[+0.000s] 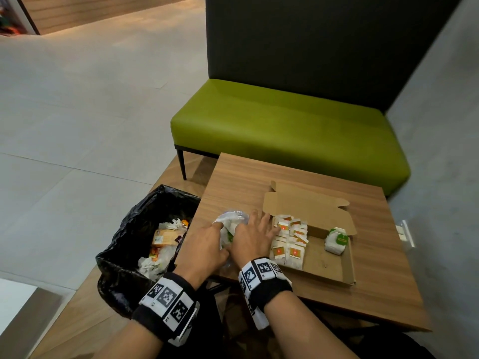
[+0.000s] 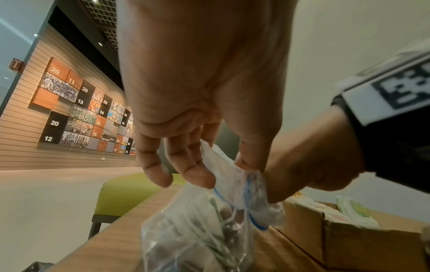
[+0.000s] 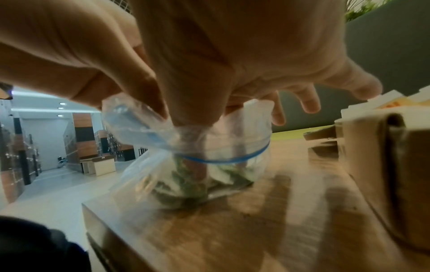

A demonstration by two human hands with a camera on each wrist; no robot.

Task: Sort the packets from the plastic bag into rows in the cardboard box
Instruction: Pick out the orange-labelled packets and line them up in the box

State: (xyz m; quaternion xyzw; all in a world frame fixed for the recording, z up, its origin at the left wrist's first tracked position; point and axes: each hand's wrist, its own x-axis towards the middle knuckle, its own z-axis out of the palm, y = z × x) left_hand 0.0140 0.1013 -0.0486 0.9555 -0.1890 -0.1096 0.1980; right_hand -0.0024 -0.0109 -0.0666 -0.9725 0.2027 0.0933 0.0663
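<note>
Packets with green print sit inside the clear plastic bag (image 1: 230, 229), which stands on the wooden table (image 1: 375, 294) just beside the cardboard box (image 1: 334, 263), at its nine o'clock. Your left hand (image 1: 204, 247) pinches the bag's rim between thumb and fingertips, palm down, the other fingers loosely extended. Your right hand (image 1: 252, 238) lies across the bag's mouth with one digit, probably the thumb, pushed down inside it; the rest of its fingers spread toward the box, and the blur hides whether it has a packet. In the box, orange-marked packets (image 1: 289, 239) crowd the nine o'clock side and a small stack of green-labelled packets (image 1: 336, 239) stands at three o'clock. A black-lined bin (image 1: 121, 255) holding rubbish sits at the table's nine o'clock; a green bench (image 1: 285, 125) lies at twelve.
</note>
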